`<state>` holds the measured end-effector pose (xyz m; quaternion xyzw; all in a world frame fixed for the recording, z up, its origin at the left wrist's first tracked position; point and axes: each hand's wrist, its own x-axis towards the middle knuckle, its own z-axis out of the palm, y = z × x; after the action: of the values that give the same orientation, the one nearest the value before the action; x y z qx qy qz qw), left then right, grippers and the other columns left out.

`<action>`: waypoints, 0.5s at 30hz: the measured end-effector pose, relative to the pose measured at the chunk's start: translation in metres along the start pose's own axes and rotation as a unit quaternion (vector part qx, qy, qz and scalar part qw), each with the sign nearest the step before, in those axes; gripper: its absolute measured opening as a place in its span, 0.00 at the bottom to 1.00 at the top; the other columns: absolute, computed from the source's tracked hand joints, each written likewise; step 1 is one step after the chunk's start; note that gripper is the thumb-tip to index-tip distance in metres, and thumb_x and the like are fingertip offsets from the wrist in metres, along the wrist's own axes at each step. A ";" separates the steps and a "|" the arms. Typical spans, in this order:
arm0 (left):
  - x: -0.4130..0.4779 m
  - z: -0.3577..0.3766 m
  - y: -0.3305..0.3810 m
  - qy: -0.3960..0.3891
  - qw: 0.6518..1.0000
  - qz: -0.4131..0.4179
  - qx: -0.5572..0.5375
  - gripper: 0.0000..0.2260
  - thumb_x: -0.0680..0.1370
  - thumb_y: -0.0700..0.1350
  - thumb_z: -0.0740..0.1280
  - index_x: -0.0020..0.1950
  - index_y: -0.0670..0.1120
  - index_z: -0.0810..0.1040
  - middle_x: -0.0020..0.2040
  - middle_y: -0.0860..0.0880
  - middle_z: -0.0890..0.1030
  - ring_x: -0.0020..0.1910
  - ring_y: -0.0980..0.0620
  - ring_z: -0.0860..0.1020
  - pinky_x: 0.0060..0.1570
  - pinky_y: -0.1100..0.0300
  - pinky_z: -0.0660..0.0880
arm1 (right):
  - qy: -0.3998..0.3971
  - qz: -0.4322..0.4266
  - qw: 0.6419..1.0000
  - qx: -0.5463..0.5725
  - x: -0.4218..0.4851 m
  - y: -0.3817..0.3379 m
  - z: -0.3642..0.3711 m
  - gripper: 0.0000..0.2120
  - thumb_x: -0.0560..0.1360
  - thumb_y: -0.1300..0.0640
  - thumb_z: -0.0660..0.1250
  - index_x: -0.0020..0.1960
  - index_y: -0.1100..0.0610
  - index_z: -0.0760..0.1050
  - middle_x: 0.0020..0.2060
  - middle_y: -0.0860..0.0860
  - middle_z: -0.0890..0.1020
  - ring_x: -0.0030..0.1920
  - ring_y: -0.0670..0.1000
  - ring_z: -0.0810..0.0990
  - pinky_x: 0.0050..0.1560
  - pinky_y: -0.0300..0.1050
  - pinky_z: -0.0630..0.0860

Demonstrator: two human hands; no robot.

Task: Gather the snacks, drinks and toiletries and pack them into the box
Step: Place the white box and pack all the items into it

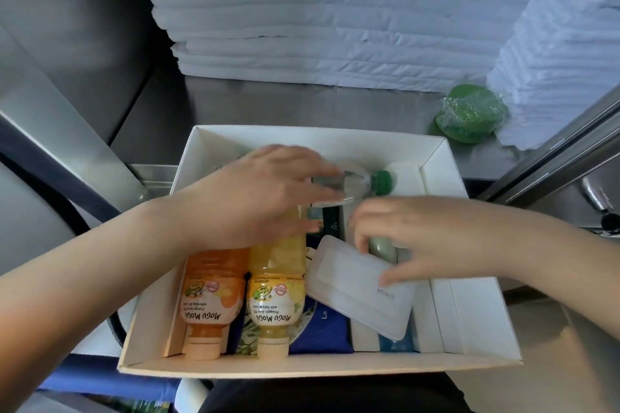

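The left hand (pixel 268 198) is gripping a clear plastic water bottle with a green cap (pixel 355 183), holding it sideways over the far part of the open white cardboard box (pixel 315 367). The right hand (pixel 419 235) is pinching a flat white rectangular packet (pixel 355 288) that is lying askew inside the box, beside an orange juice bottle (pixel 209 295) and a yellow juice bottle (pixel 275 292).

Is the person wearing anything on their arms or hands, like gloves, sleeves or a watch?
No. The left hand and right hand are ungloved, with no sleeve, watch, bracelet or ring showing anywhere up to the edge of the view.
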<state>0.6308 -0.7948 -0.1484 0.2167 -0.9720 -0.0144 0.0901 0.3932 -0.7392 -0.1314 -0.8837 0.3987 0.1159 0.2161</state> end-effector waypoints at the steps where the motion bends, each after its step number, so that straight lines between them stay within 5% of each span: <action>1: -0.001 -0.002 -0.002 0.016 0.999 -0.025 0.032 0.23 0.77 0.58 0.58 0.71 0.53 0.67 0.73 0.51 0.65 0.72 0.50 0.62 0.70 0.51 0.57 | 0.057 -0.002 0.998 0.006 -0.002 0.003 -0.007 0.11 0.73 0.40 0.63 0.52 0.41 0.67 0.57 0.37 0.69 0.56 0.38 0.70 0.55 0.38 0.70; 5: 0.001 -0.007 -0.010 -0.026 0.980 -0.128 0.149 0.32 0.78 0.64 0.45 0.77 0.49 0.48 0.77 0.46 0.48 0.76 0.45 0.45 0.72 0.45 0.46 | 0.280 0.054 0.947 -0.151 -0.002 0.023 -0.015 0.25 0.75 0.42 0.58 0.69 0.52 0.65 0.70 0.51 0.64 0.68 0.50 0.62 0.68 0.44 0.58; 8: 0.002 0.001 -0.016 -0.053 0.975 -0.162 0.141 0.32 0.77 0.66 0.36 0.75 0.51 0.33 0.76 0.49 0.35 0.73 0.48 0.33 0.72 0.47 0.38 | 0.224 0.164 0.950 -0.141 0.004 0.038 -0.012 0.38 0.74 0.36 0.52 0.77 0.51 0.44 0.77 0.51 0.44 0.75 0.48 0.43 0.70 0.42 0.39; 10: 0.001 0.006 -0.020 -0.055 0.977 -0.160 0.127 0.31 0.76 0.67 0.34 0.73 0.53 0.28 0.74 0.52 0.32 0.73 0.51 0.32 0.72 0.50 0.36 | 0.192 0.179 0.955 -0.136 0.008 0.047 -0.005 0.39 0.75 0.36 0.52 0.76 0.49 0.36 0.76 0.47 0.41 0.74 0.45 0.40 0.67 0.37 0.34; 15: 0.002 0.008 -0.022 -0.046 0.980 -0.159 0.106 0.32 0.75 0.66 0.37 0.75 0.53 0.33 0.77 0.53 0.40 0.76 0.53 0.44 0.72 0.53 0.39 | 0.200 0.145 0.969 -0.029 0.010 0.052 -0.015 0.36 0.73 0.32 0.46 0.77 0.46 0.46 0.75 0.43 0.54 0.70 0.37 0.50 0.65 0.31 0.42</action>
<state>0.6369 -0.8162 -0.1572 0.3761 -0.9241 0.0647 0.0181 0.3609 -0.7842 -0.1370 -0.8277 0.5538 -0.0213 0.0875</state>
